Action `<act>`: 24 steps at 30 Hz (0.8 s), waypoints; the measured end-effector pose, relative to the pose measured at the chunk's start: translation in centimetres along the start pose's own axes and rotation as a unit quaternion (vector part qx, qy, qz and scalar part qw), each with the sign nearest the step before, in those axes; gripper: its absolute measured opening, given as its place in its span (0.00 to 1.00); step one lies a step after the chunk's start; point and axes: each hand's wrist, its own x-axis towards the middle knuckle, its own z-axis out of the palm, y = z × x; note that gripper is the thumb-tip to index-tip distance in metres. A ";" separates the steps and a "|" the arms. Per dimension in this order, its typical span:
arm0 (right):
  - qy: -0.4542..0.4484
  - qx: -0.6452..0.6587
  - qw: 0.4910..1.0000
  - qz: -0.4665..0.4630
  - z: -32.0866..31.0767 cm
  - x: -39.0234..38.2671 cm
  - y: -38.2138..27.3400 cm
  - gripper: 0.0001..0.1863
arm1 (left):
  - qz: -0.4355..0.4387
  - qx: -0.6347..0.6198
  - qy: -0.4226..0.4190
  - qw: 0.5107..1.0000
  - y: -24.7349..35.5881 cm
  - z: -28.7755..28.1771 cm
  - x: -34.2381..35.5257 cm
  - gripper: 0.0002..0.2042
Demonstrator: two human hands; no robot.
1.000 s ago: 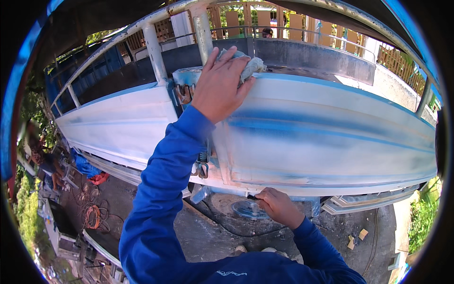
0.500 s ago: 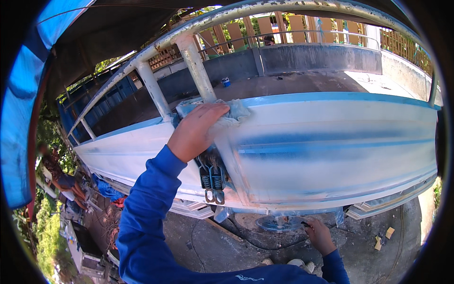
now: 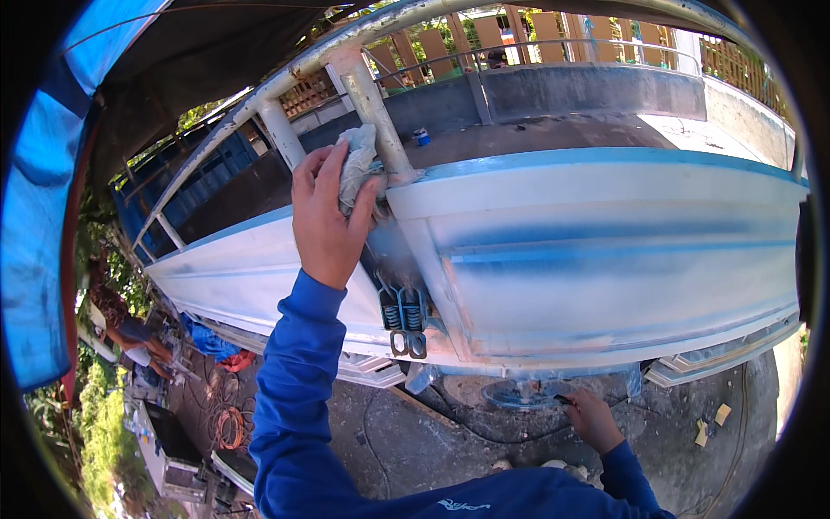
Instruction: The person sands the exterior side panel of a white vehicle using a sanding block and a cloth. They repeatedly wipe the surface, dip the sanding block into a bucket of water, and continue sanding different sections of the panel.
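Observation:
My left hand (image 3: 332, 227) grips a crumpled pale rag (image 3: 358, 171), holding it up beside a worn, cream-painted rail post (image 3: 373, 108). Below it, two dark metal spring latches (image 3: 403, 311) hang in the gap between two panels of a white vehicle body side. The right panel (image 3: 605, 212) carries hazy blue streaks and a blue top edge. Low on the right, the fingers of my right hand (image 3: 596, 422) are closed around a small dark thing (image 3: 564, 400), mostly hidden. This hand is near a bluish round part (image 3: 519, 395) under the body.
A long curved rail (image 3: 259, 95) runs above the side. Inside the bed sits a small blue can (image 3: 421, 137). Coiled hoses (image 3: 229, 426) lie on the ground at left, and a person (image 3: 130, 333) is beyond them. Yellow scraps (image 3: 722, 414) lie at right.
My left hand has lifted the rag off the panel's top edge and moved left, to the near side of the post. The view has shifted slightly; my right hand stays low.

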 end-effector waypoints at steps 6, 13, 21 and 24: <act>-0.013 0.009 1.000 0.018 1.2 -1.0 -0.4 0.10 | 0.030 0.038 -0.101 0.994 1.9 3.8 -2.4 0.21; 0.017 0.018 0.993 0.115 1.5 -6.5 2.8 0.09 | -0.015 0.064 -0.095 0.993 4.6 3.3 -3.8 0.17; 0.132 0.677 0.675 0.262 -0.2 -10.5 2.5 0.16 | -0.337 -0.380 -0.300 0.807 22.3 6.3 -21.4 0.21; 0.139 0.817 0.535 0.165 -1.5 -10.0 2.6 0.21 | -0.204 -0.361 -0.357 0.837 31.8 9.0 -30.5 0.22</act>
